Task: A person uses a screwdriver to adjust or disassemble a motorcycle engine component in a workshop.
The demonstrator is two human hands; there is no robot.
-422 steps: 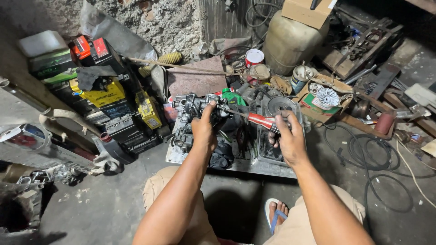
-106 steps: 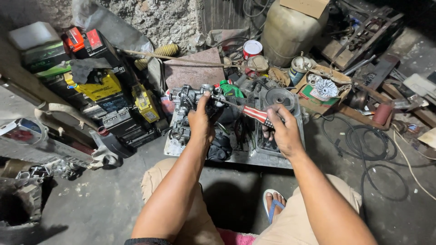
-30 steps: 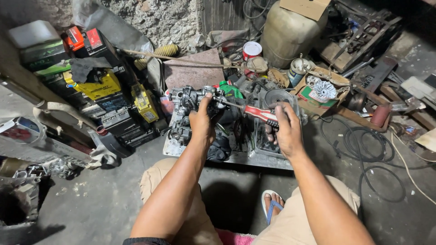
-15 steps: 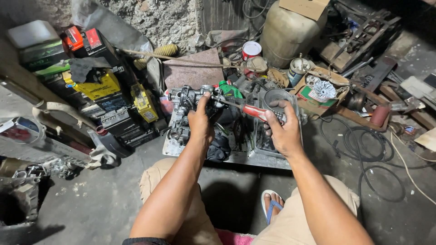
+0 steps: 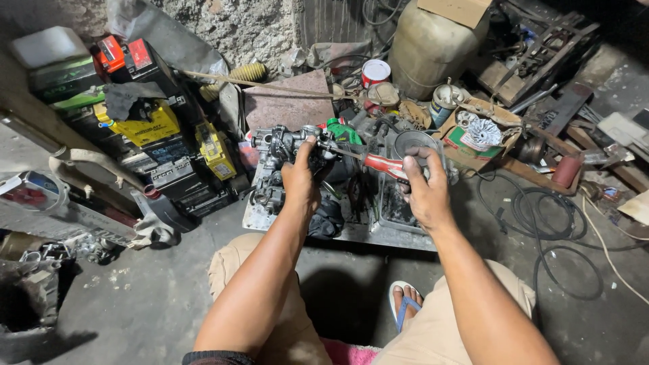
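Note:
My left hand [image 5: 301,181] grips a grey metal engine part [image 5: 278,150] that it holds over a flat metal tray [image 5: 351,233] on the floor. In my right hand [image 5: 423,190] is a screwdriver with a red and white handle [image 5: 382,166]; its thin shaft runs left to the engine part. Dark greasy parts lie in the tray under both hands.
Several stacked batteries [image 5: 145,128], yellow, black and red, stand at the left. A beige plastic jerrycan [image 5: 433,42], a red and white tin [image 5: 375,71] and a cardboard box [image 5: 481,138] sit behind. Black cable coils [image 5: 551,223] lie at the right. My sandalled foot [image 5: 404,302] rests below.
Over the earlier frames the hands stay at the engine part. My right hand has shifted slightly on the screwdriver handle; the camera view has barely moved.

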